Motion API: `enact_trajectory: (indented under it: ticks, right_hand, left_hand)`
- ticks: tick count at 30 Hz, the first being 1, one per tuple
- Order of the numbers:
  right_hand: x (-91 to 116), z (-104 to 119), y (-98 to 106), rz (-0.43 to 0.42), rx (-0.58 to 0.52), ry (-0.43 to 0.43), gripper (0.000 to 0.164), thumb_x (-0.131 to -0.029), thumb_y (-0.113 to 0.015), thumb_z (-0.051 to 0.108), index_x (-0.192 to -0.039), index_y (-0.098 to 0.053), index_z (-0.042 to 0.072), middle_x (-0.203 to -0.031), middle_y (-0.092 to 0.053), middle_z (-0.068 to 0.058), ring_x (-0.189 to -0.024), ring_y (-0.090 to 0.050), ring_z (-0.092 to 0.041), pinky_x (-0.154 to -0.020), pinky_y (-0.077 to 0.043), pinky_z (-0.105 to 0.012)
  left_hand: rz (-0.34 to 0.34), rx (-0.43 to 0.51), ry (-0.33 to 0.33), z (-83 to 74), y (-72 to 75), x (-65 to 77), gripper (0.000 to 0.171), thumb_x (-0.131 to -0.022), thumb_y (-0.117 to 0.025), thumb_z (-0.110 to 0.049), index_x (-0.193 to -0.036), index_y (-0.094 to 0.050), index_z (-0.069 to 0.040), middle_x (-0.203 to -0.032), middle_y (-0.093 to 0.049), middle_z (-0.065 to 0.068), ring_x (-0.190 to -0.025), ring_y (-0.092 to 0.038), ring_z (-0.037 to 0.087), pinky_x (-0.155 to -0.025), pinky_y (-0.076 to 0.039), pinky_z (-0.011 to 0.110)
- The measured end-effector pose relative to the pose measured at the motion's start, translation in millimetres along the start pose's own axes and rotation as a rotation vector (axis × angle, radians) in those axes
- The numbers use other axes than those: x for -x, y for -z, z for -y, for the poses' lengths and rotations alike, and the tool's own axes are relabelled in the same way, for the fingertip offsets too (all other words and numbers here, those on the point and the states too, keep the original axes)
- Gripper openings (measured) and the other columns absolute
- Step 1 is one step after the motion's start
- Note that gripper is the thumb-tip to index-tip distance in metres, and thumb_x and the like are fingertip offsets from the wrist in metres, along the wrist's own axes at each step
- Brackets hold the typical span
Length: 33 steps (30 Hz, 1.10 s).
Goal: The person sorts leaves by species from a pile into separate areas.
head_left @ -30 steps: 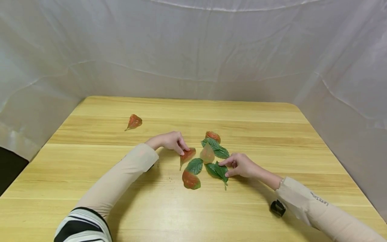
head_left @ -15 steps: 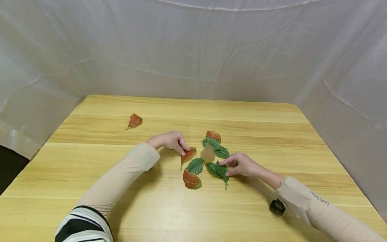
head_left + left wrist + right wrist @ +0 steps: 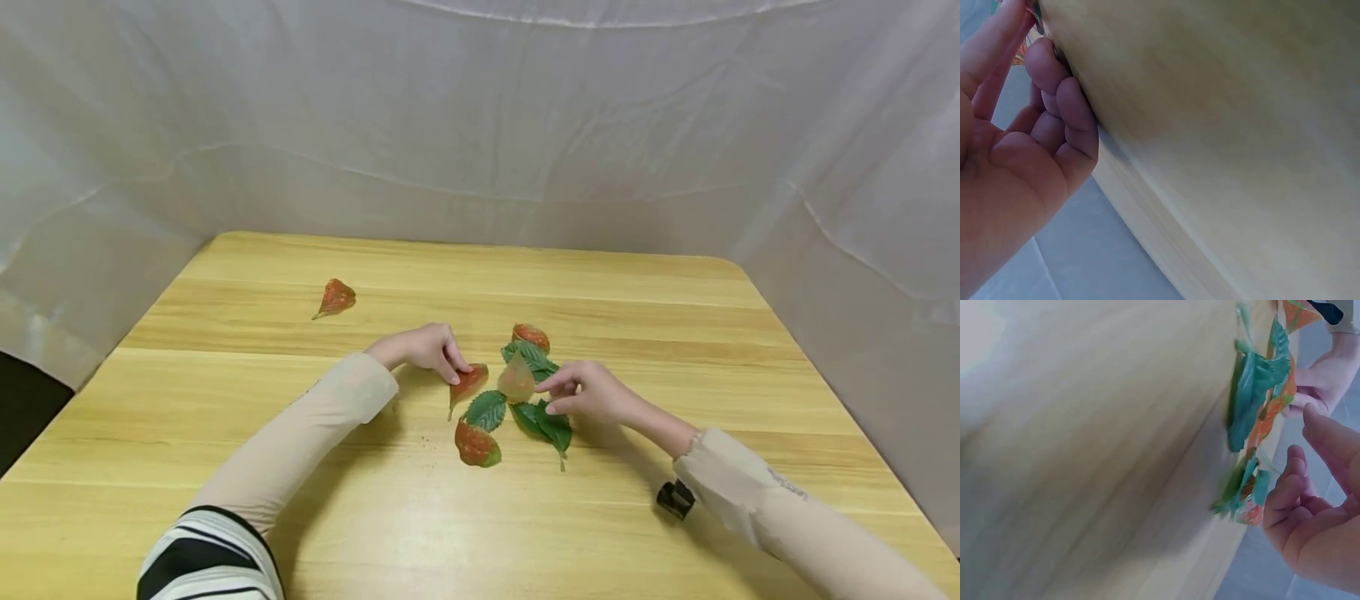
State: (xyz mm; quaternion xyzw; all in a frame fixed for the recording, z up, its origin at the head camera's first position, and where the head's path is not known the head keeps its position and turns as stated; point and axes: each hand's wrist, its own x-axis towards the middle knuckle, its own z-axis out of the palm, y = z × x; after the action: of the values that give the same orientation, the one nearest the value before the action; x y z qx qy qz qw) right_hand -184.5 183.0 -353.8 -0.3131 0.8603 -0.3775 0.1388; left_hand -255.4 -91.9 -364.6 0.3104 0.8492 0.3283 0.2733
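Note:
My left hand (image 3: 429, 348) pinches the upper edge of a red leaf (image 3: 470, 382) between thumb and forefinger, its other fingers curled. In the left wrist view that leaf is mostly hidden behind the fingers. My right hand (image 3: 596, 393) hovers over the right side of the leaf cluster, thumb and forefinger apart with nothing between them. Its forefinger tip overlaps the edge of a pale orange leaf (image 3: 516, 381). Below the thumb lie smooth green leaves (image 3: 555, 430). Toothed green leaves (image 3: 486, 411) sit around the pale one, and a red-green leaf (image 3: 477, 445) lies nearest me.
Another red leaf (image 3: 531, 335) tops the cluster at the back. A single red leaf (image 3: 336, 297) lies apart at the far left of the wooden table (image 3: 375, 533). Pale sheeting (image 3: 480, 125) hangs behind and beside the table.
My right hand has let go of the green leaf and moved up and slightly left, toward the pale orange leaf. The left hand stays at its red leaf.

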Motion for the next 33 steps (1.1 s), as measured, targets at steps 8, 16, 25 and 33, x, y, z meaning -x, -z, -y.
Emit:
enact_trajectory:
  ticks: [8, 16, 25, 33]
  right_hand:
    - [-17.2, 7.5, -6.9, -0.015, 0.001, 0.115, 0.027, -0.075, -0.070, 0.004, -0.100, -0.066, -0.004, -0.088, -0.063, -0.010, -0.070, -0.048, -0.013, -0.063, -0.045, -0.028]
    - [-34.6, 12.1, -15.1, 0.023, -0.059, 0.187, 0.023, -0.075, -0.069, 0.001, -0.097, -0.067, -0.005, -0.096, -0.063, -0.012, -0.076, -0.055, -0.021, -0.063, -0.049, -0.029]
    - [-44.4, 17.2, -23.8, 0.085, -0.013, 0.173, 0.022, -0.075, -0.069, 0.000, -0.096, -0.068, -0.004, -0.093, -0.062, -0.009, -0.073, -0.055, -0.011, -0.065, -0.048, -0.025]
    - [-48.9, 15.3, -27.8, 0.101, 0.065, 0.162, 0.021, -0.074, -0.069, 0.000, -0.096, -0.069, -0.001, -0.093, -0.064, -0.008, -0.068, -0.051, -0.008, -0.062, -0.046, -0.022]
  left_hand:
    - [0.010, 0.022, 0.014, -1.1, 0.5, -0.5, 0.025, -0.071, -0.071, 0.001, -0.097, -0.067, 0.002, -0.094, -0.065, 0.012, -0.077, -0.059, 0.009, -0.061, -0.043, 0.017]
    - [0.022, 0.026, 0.006, -2.1, 1.3, -0.7, 0.024, -0.071, -0.071, 0.001, -0.095, -0.067, 0.003, -0.096, -0.064, 0.014, -0.091, -0.060, 0.017, -0.069, -0.045, 0.020]
    - [0.023, 0.004, 0.004, -3.8, 1.0, -0.3, 0.024, -0.072, -0.072, 0.000, -0.096, -0.067, 0.002, -0.095, -0.064, 0.012, -0.077, -0.057, 0.007, -0.062, -0.041, 0.017]
    - [0.026, 0.006, 0.023, -3.8, 0.7, -1.6, 0.024, -0.072, -0.072, -0.001, -0.096, -0.067, 0.001, -0.094, -0.065, 0.011, -0.078, -0.059, 0.009, -0.061, -0.043, 0.018]
